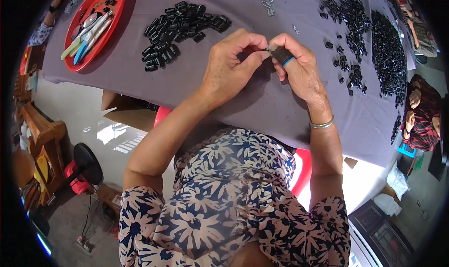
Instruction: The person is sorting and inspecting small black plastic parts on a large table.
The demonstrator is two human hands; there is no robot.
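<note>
Over the purple-grey cloth, my left hand [234, 64] and my right hand [301, 66] meet fingertip to fingertip. Both are closed in a pinch around a tiny shiny piece [268, 48], mostly hidden by the fingers and too small to name. A dark cover [282, 55] with a blue band wraps my right thumb, and a silver bangle [322, 123] circles that wrist. Left of my hands lies a heap of small black cylindrical parts [175, 28]. Small silver pin-like pieces [267, 5] are scattered beyond my fingers.
A red tray [122, 14] at the far left holds knife-like tools with coloured handles [86, 42]. Loose black parts [351, 28] spread along the right side beside a dense black pile [388, 56]. Other people sit at the table's edges, one in red and black [423, 113].
</note>
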